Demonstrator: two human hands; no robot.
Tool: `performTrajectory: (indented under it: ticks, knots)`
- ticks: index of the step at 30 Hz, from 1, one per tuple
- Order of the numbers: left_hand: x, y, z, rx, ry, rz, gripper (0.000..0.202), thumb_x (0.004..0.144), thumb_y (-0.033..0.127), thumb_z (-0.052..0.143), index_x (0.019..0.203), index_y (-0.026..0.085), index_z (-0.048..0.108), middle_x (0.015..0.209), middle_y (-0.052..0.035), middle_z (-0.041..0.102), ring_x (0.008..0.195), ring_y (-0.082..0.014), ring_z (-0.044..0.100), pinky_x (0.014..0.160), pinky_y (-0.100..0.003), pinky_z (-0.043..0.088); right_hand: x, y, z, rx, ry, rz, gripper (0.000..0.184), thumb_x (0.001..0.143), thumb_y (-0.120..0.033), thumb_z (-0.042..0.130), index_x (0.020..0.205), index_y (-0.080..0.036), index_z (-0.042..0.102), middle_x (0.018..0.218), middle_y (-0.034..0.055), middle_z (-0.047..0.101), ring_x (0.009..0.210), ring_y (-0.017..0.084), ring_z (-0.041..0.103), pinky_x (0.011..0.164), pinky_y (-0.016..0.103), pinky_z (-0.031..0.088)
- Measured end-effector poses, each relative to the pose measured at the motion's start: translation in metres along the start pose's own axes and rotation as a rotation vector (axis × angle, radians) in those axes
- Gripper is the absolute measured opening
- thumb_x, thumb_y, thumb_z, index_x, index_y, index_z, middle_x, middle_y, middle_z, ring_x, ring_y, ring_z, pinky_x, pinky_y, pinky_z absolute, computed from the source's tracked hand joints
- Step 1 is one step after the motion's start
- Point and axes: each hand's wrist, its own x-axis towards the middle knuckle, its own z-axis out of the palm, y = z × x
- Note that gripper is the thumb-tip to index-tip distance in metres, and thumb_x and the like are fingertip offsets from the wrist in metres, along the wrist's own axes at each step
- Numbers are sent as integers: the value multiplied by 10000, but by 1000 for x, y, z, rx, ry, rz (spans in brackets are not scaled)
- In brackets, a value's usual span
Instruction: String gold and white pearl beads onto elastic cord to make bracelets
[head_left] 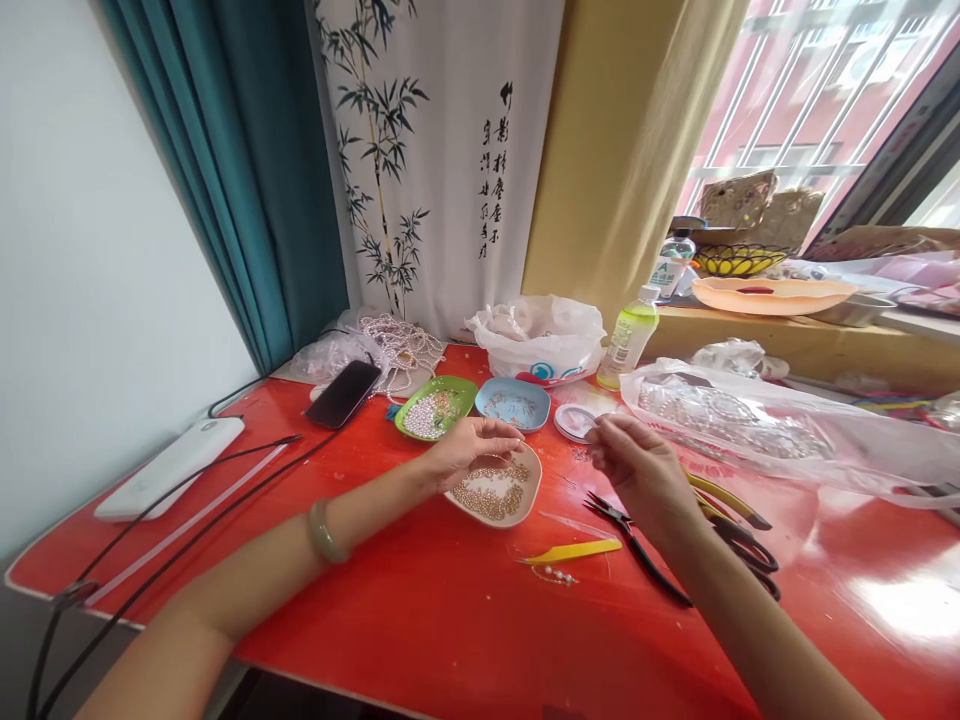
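Note:
My left hand (474,450) is held above a pale pink dish (534,490) of gold-coloured beads (491,497), thumb and fingertips closed in a pinch. Across from it, my right hand (631,455) also pinches, near a small round white lid-like dish (574,422). Whatever either hand grips is too fine to make out. Below the right hand lie black-handled pliers (637,550). Yellow tweezers (574,552) rest in front of the pink dish, with a short strand of pearly beads (556,575) beside them. Behind are a green dish (465,393) of beads and a blue dish (536,390) of small pieces.
A phone (345,393), a white power bank (176,465) and black cables lie at the left. Along the back are a white plastic bag (536,345) and a drink bottle (631,335). At right, a clear bag of strands (739,420) lies behind yellow-handled tools (724,500).

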Motion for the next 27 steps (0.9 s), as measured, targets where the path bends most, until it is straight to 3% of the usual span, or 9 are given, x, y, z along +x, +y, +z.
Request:
performTrajectory:
  ticks: [4, 8, 13, 15, 21, 24, 27]
  knots:
    - [0, -1, -1, 40, -26, 28, 258, 585, 246, 687, 797, 112, 623, 768, -45, 614, 644, -72, 541, 641, -210, 432, -11, 11, 14, -195, -104, 136, 116, 646, -285, 664, 668, -175, 632, 611, -11, 623, 496, 36, 499, 484, 131, 404]
    - [6, 2, -11, 401, 13, 126, 199, 625, 246, 641, 773, 113, 633, 735, -50, 622, 626, -90, 541, 587, -208, 424, -11, 15, 13, -213, -70, 174, 132, 651, -301, 656, 667, -175, 623, 618, -13, 613, 491, 35, 471, 483, 144, 381]
    - [19, 17, -45, 787, 193, 262, 199, 698, 250, 542, 837, 120, 601, 772, -53, 634, 615, -100, 553, 570, -216, 436, -3, 18, 2, -156, -21, 164, 144, 638, -293, 670, 678, -165, 619, 603, -18, 587, 473, 28, 434, 458, 142, 354]
    - [22, 24, -63, 1047, 291, 269, 200, 722, 249, 493, 855, 138, 594, 812, -48, 639, 637, -107, 566, 575, -218, 437, -1, 20, 0, -155, -23, 169, 148, 638, -293, 670, 671, -159, 617, 606, -15, 581, 476, 29, 429, 456, 143, 350]
    - [23, 31, -104, 1274, 416, 216, 75, 592, 137, 568, 621, 132, 637, 685, -87, 638, 710, -213, 568, 684, -325, 396, -2, 22, 2, -185, -37, 190, 153, 644, -301, 664, 651, -158, 610, 598, -18, 570, 473, 32, 423, 443, 145, 340]
    - [21, 32, -104, 1316, 413, 207, 150, 605, 139, 555, 715, 133, 656, 721, -92, 645, 736, -220, 565, 698, -327, 387, -1, 22, 2, -177, -33, 202, 155, 630, -301, 674, 646, -159, 612, 589, -22, 568, 471, 33, 425, 448, 145, 347]
    - [18, 35, -88, 1304, 304, 217, 181, 645, 194, 547, 787, 161, 655, 794, -50, 656, 738, -170, 571, 678, -260, 398, 0, 22, 3, -171, -25, 216, 165, 612, -305, 687, 642, -160, 613, 590, -21, 573, 465, 33, 427, 440, 143, 348]
